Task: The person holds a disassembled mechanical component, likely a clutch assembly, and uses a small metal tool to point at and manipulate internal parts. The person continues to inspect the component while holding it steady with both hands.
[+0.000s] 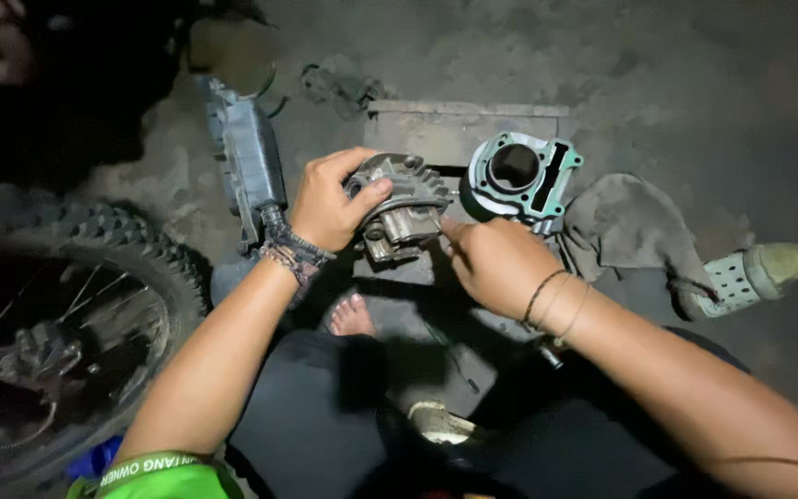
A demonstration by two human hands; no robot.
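The fingers (373, 189) of the left hand (325, 201) are curled over the top of a grey finned metal cylinder head (401, 205), which is gripped and held up just above a flat grey wooden board (454, 129) lying on the dirt floor (676, 83). The fingers (450, 226) of the right hand (496, 263) are drawn together, and the tips are pressed to the lower right edge of the same part; whether something small is pinched between them cannot be told. A dark braided band (290, 251) is seen on the left wrist, thin cord bracelets (554, 300) on the right.

Just beside the held part, to its right, a round-bored metal cylinder block with a teal gasket face (524, 176) is seen resting on the board. A grimy grey rag (630, 226) is spread next to it, and a pale perforated sandal (741, 277) is lying past that. A long dark plastic cover (247, 157) is seen to the left of the left hand. A knobby spoked tyre (76, 314) is filling the lower left corner. A bare foot (353, 316) is visible below the hands.
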